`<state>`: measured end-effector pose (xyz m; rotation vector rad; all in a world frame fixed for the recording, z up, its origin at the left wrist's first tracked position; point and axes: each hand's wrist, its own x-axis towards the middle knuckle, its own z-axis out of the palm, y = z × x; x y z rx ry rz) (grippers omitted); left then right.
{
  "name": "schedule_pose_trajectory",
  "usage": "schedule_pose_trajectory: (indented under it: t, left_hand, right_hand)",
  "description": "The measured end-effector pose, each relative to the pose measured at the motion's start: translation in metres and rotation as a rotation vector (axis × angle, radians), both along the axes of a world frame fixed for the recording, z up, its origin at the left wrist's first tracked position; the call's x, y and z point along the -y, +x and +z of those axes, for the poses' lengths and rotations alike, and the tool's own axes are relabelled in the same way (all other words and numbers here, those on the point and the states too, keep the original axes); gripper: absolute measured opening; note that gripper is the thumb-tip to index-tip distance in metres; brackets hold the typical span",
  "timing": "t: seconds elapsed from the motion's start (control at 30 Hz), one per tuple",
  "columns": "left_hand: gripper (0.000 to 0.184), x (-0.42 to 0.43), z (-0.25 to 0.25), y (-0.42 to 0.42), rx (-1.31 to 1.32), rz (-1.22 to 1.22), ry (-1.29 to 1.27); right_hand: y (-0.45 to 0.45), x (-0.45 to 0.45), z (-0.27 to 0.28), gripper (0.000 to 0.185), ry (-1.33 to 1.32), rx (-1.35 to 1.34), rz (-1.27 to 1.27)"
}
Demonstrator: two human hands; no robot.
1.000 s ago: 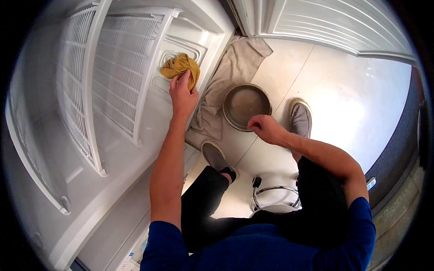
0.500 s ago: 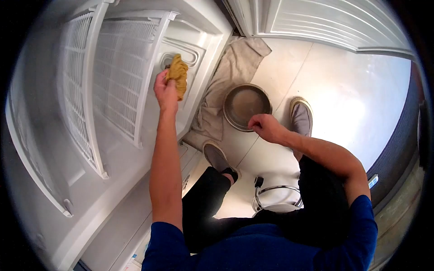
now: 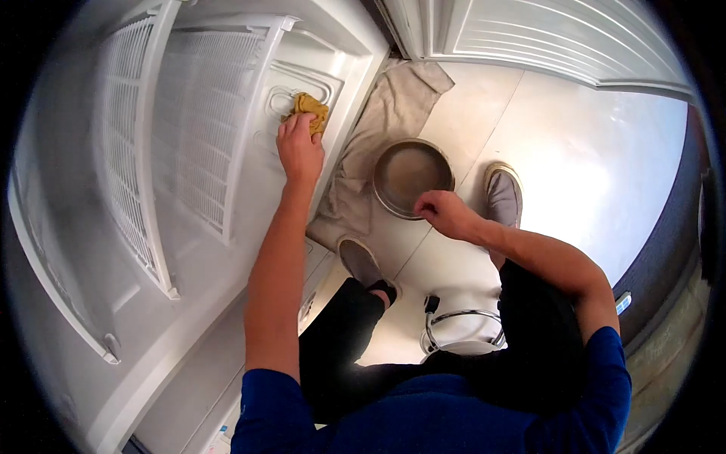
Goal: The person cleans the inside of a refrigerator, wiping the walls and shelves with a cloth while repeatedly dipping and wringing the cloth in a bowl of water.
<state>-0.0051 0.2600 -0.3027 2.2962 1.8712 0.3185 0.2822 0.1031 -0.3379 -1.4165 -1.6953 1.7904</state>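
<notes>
My left hand point(image 3: 301, 155) is closed on a crumpled mustard-yellow cloth point(image 3: 310, 108) and presses it against the white moulded inner surface point(image 3: 291, 76) of an open refrigerator. Beside this hand, on its left, stands a white wire shelf point(image 3: 204, 121). My right hand point(image 3: 448, 215) hangs over the near rim of a round metal basin point(image 3: 380, 198), its fingers curled in and nothing visible in them. Cloudy brownish liquid appears to fill the basin, which sits on the floor.
A beige towel point(image 3: 393, 106) lies on the floor along the refrigerator's edge. The open ribbed white door point(image 3: 529, 38) is at the top right. My feet in grey shoes point(image 3: 504, 198) flank the basin. A chrome-framed stool point(image 3: 465, 314) is beneath me.
My left hand has turned over, with its back now towards me, and shifted slightly right. The cloth went from hanging lengthwise to bunched against the surface. My right hand has stayed put.
</notes>
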Motion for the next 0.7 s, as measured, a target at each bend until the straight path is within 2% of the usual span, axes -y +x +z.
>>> schedule_pose_trajectory:
  t: [0.13,0.2,0.23,0.3,0.53,0.6,0.7]
  left_hand:
    - [0.035,-0.012,0.007,-0.02,0.053,-0.088,-0.127]
    - [0.042,0.003,0.014,-0.013,0.129,0.056,-0.131]
    - [0.042,0.005,0.008,-0.01,0.133,0.044,-0.138]
    - [0.05,0.017,0.002,-0.009,0.097,-0.119,-0.051]
    - [0.047,0.006,-0.005,-0.014,-0.025,-0.127,-0.03]
    - [0.043,-0.002,-0.002,-0.019,0.134,-0.004,-0.153]
    - [0.047,0.002,0.008,-0.017,0.304,0.135,-0.052]
  right_hand:
    - [-0.003,0.0,0.003,0.012,0.002,-0.019,-0.015]
    - [0.0,0.002,0.003,0.012,-0.008,-0.057,-0.057]
    - [0.002,0.003,0.001,0.012,-0.014,-0.053,-0.069]
    - [0.003,0.002,-0.001,0.012,0.015,-0.002,-0.029]
    - [0.001,0.003,0.002,0.012,-0.044,-0.008,-0.048]
    - [0.002,0.001,0.003,0.012,-0.055,-0.038,-0.052]
    - [0.0,-0.008,0.009,0.013,-0.019,-0.05,-0.056]
